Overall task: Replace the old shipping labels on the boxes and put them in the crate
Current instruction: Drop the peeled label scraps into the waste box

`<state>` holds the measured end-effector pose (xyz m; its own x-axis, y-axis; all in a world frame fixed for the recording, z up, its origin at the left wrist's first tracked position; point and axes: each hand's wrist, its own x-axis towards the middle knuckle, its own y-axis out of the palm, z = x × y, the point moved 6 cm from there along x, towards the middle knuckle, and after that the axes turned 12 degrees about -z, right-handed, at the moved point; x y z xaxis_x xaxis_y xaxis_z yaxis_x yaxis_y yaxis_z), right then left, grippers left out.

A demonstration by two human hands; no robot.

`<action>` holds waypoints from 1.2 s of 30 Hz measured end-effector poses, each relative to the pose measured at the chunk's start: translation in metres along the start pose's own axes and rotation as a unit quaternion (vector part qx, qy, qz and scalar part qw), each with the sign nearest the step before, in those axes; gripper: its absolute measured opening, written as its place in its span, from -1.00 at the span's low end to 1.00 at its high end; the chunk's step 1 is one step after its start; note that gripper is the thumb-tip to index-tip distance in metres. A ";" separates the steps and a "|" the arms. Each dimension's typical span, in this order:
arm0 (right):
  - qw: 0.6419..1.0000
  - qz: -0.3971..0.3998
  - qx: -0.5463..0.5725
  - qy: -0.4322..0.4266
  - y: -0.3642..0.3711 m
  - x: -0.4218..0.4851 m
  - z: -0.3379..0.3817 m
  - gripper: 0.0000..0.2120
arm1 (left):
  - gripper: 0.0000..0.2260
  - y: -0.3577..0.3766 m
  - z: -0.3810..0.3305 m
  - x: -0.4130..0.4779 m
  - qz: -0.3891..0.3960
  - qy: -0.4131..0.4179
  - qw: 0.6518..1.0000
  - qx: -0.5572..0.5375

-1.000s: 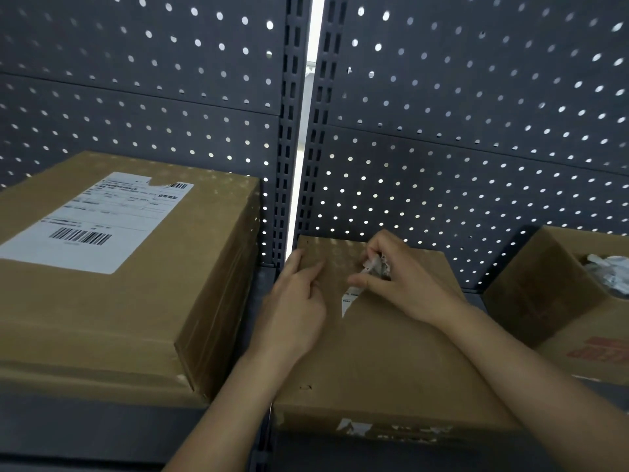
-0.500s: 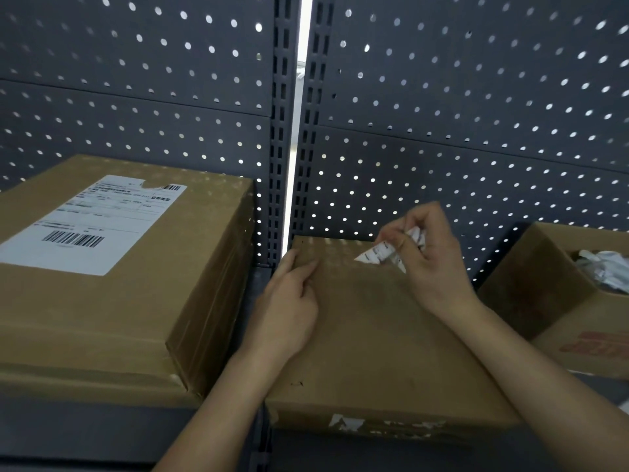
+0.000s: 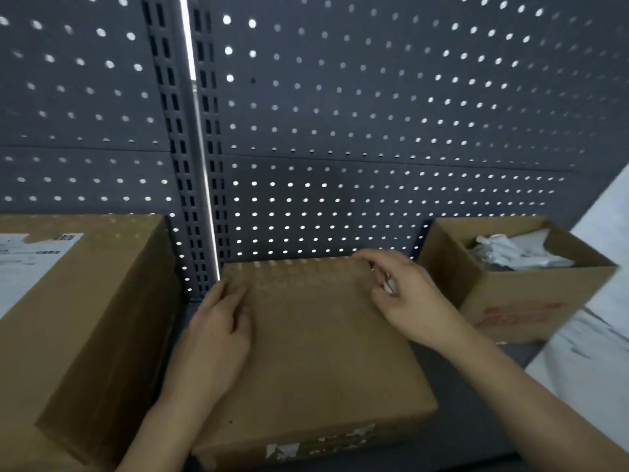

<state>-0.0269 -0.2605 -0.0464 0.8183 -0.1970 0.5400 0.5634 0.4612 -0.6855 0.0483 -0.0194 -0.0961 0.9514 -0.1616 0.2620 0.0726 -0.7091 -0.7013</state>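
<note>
Box (image 3: 316, 352) — left hand (image 3: 218, 328) flat on top, right hand (image 3: 408, 301) pinching label scrap (image 3: 388, 286).

Big box (image 3: 85, 318) at lower left cut off by the edge, its label (image 3: 30, 257) too blurred to be read, white scrap (image 3: 388, 286) mostly hidden by the right hand (image 3: 405, 294)

A dark grey pegboard wall (image 3: 374, 114) with a slotted upright (image 3: 177, 148) lets light through its holes.
</note>
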 end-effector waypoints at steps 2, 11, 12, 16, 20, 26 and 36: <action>1.000 0.013 -0.010 -0.003 -0.007 -0.006 -0.005 -0.52 | -0.62 -0.005 -0.010 -0.001 -0.009 0.020 0.999 0.049; 0.994 -0.044 0.055 0.081 -0.039 -0.027 0.005 -0.78 | -0.80 -0.007 -0.056 -0.001 -0.002 0.146 0.989 0.031; 0.992 -0.061 0.056 0.097 -0.044 -0.030 0.006 -0.83 | -0.81 -0.005 -0.065 -0.003 0.003 0.152 0.988 0.006; 0.977 -0.179 -0.055 0.101 -0.077 -0.036 0.014 -0.69 | -0.84 0.010 -0.109 -0.022 0.041 0.174 0.980 -0.087; 0.958 -0.245 -0.079 0.124 -0.121 -0.039 0.008 -0.47 | -0.75 0.042 -0.154 -0.048 0.081 0.216 0.960 -0.160; 0.960 -0.206 -0.028 0.186 -0.181 -0.040 -0.027 -0.70 | -0.84 0.096 -0.208 -0.092 0.133 0.278 0.935 -0.174; 0.991 -0.033 -0.100 0.085 -0.217 0.000 -0.112 -0.41 | -0.66 0.219 -0.281 -0.145 0.233 0.216 0.944 -0.088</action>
<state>-0.1363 -0.4578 0.0476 0.7762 -0.3722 0.5088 0.6143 0.2650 -0.7433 -0.1577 -0.3441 -0.1011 0.6551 -0.7213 0.2250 -0.4099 -0.5894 -0.6961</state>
